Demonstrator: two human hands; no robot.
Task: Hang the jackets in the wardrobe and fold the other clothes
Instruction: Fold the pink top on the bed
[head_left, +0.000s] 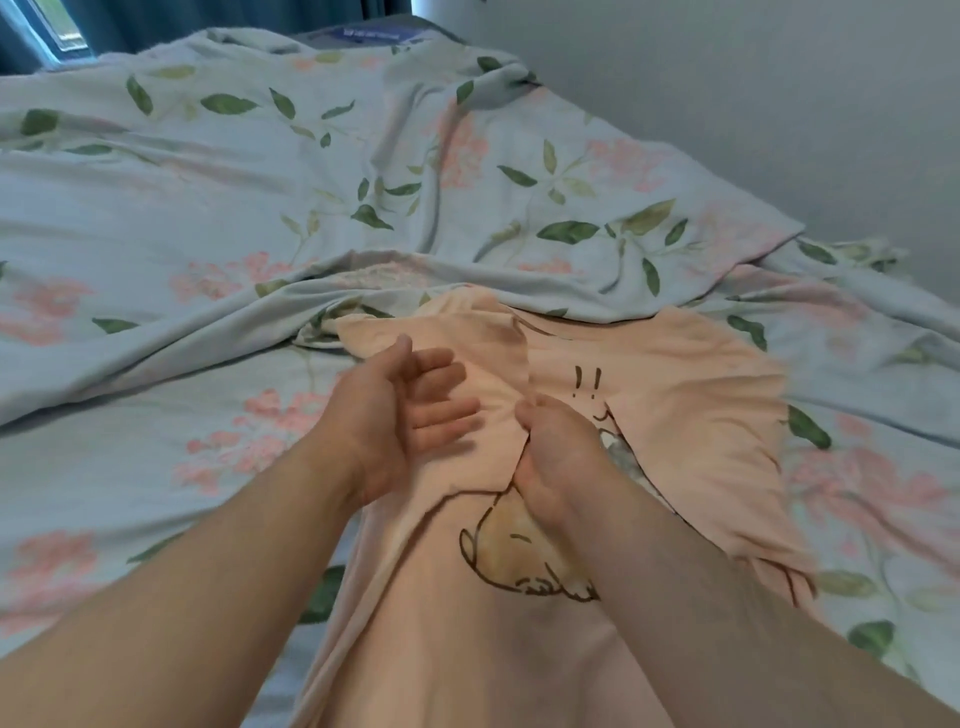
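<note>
A pale pink T-shirt (675, 395) with a drawn cartoon animal and two exclamation marks lies face up on the bed, its left side folded over toward the middle. My left hand (400, 415) hovers over the folded flap with straight fingers, palm turned right. My right hand (550, 457) is curled and pinches the edge of the folded flap near the shirt's middle. The right sleeve spreads out to the right, slightly blurred.
The bed is covered by a light blue sheet (156, 405) with pink flowers and green leaves. A rumpled duvet (363, 182) of the same print lies behind the shirt. A white wall (779, 104) runs along the right; a curtained window (62, 31) is at top left.
</note>
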